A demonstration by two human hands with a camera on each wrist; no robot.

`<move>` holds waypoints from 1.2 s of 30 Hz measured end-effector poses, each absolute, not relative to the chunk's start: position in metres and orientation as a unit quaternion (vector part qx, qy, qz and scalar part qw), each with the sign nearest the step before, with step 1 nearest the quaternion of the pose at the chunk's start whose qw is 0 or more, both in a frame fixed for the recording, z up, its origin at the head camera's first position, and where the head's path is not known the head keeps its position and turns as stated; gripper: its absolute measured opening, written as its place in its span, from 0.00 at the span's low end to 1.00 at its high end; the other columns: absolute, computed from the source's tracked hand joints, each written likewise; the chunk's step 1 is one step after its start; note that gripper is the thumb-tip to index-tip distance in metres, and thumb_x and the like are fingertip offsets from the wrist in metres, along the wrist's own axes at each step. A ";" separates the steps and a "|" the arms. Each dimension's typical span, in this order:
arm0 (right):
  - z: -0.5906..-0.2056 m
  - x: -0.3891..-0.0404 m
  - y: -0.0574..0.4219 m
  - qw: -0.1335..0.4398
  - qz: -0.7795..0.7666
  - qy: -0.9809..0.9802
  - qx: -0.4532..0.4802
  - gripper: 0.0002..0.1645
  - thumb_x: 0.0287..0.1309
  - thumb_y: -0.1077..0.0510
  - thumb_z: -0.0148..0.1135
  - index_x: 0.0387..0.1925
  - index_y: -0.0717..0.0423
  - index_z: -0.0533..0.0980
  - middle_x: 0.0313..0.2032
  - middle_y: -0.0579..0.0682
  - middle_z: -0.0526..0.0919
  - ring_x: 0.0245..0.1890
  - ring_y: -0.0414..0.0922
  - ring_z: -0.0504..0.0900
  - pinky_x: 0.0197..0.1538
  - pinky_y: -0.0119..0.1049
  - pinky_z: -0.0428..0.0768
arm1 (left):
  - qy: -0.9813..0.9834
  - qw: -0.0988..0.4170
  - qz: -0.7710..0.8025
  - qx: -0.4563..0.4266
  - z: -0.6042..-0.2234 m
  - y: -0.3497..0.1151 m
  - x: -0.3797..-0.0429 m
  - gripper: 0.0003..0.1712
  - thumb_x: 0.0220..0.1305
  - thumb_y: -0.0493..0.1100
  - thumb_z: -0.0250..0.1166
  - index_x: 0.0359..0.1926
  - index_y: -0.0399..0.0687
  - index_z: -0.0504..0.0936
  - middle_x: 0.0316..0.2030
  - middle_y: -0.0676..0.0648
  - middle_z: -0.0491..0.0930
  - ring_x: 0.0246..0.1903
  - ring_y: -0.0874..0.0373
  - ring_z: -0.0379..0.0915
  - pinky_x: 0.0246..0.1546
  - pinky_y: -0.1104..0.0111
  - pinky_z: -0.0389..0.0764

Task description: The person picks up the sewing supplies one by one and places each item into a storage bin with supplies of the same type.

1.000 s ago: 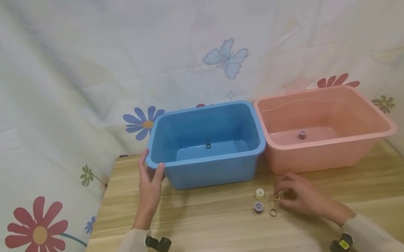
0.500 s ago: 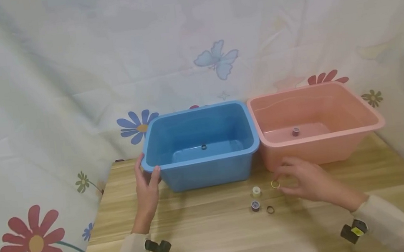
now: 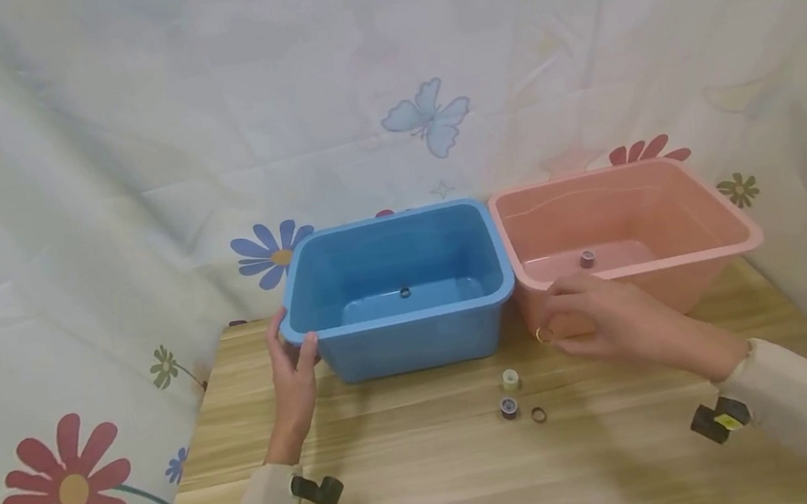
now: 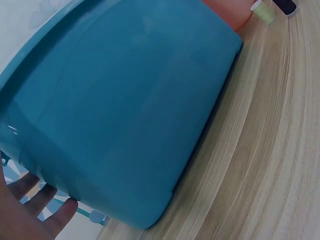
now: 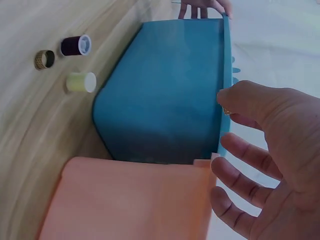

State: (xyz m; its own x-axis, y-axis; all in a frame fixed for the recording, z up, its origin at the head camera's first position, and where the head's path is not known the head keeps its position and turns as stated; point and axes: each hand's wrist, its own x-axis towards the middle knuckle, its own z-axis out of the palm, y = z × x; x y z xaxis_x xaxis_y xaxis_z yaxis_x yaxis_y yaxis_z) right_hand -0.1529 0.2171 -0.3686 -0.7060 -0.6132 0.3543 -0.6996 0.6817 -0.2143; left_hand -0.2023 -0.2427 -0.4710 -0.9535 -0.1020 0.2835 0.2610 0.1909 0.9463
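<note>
My right hand [image 3: 624, 321] pinches a gold ring [image 3: 545, 335] between thumb and index finger, raised in front of the pink tub [image 3: 677, 263]. The other fingers are spread apart in the right wrist view. My left hand [image 3: 294, 396] holds the blue tub [image 3: 415, 343] at its front left corner, thumb at the front and fingers round the side. On the table lie a pale yellow thread spool [image 5: 81, 82], a dark purple thread spool [image 5: 76, 45] and another ring [image 5: 44, 59]. A small dark ring [image 3: 404, 292] lies inside the blue tub.
Inside the pink tub is a dark thread spool [image 3: 587, 259]. Both tubs stand side by side at the back of the wooden table [image 3: 430, 467], rims touching or nearly so. Behind them hangs a white curtain [image 3: 326, 110] printed with flowers and a butterfly.
My right hand has lifted the gold ring off the table and moved it up and away, toward the tubs. The left hand keeps its hold on the blue tub. The view has shifted slightly.
</note>
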 end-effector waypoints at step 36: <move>-0.309 -0.245 0.173 0.108 0.237 -0.866 0.426 0.09 0.57 0.59 0.75 0.41 0.51 0.84 0.56 0.54 0.83 0.61 0.54 0.77 0.63 0.54 0.76 | -0.755 0.165 -0.630 -0.075 -0.474 -0.242 -0.204 0.35 0.80 0.48 0.53 0.79 0.65 0.48 0.76 0.42 0.56 0.71 0.39 0.61 0.63 0.38 0.70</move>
State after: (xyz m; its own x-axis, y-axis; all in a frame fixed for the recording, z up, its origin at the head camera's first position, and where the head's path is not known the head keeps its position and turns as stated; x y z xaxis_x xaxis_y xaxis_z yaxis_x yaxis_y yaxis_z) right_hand -0.2448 0.1725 -0.3087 -0.6136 -0.6868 0.3895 -0.7894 0.5243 -0.3192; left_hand -0.2039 -0.2420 -0.4745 -0.9339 -0.0944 0.3447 0.3222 0.1953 0.9263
